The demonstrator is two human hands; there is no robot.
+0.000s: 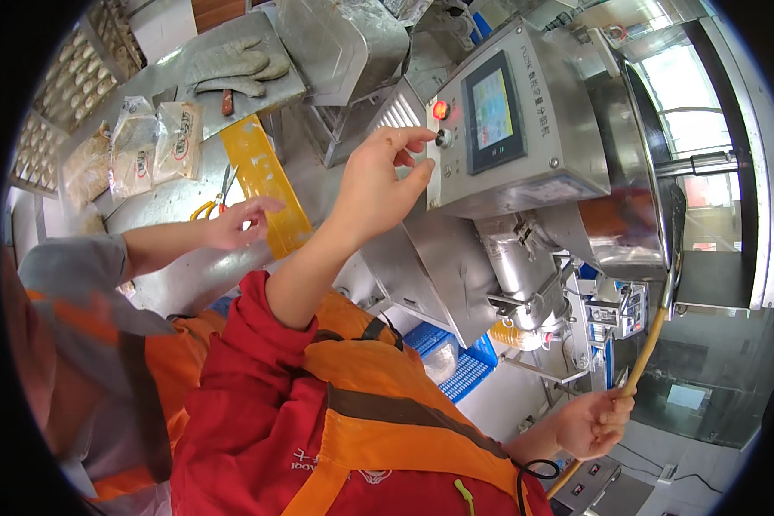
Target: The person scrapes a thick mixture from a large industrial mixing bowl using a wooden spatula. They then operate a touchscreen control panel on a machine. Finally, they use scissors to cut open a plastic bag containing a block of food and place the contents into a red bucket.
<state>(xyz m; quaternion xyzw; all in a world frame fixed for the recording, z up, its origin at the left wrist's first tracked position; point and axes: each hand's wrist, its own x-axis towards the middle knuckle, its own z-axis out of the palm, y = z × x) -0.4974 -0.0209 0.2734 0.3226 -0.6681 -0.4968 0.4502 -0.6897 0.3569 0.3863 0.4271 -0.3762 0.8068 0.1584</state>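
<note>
My left hand (pixel 380 180) reaches to a steel control box (pixel 561 109). Its index fingertip meets a black selector knob (pixel 441 138), while the thumb stays apart below. Above the knob a red indicator lamp (pixel 440 110) glows, and beside it a touchscreen (pixel 492 100) is lit. At lower right, my right hand (pixel 596 422) is closed around a long wooden handle (pixel 648 351). The handle's metal end reaches the rim of a round steel hopper (pixel 632 238); what lies inside the hopper is hidden.
A co-worker's hand (pixel 242 222) is over a steel table (pixel 187 258) at left, near yellow-handled scissors (pixel 219 197) and a yellow strip (pixel 264 187). Bagged goods (pixel 177 138) and work gloves (pixel 232 68) lie farther back. A blue crate (pixel 471 374) stands below the machine.
</note>
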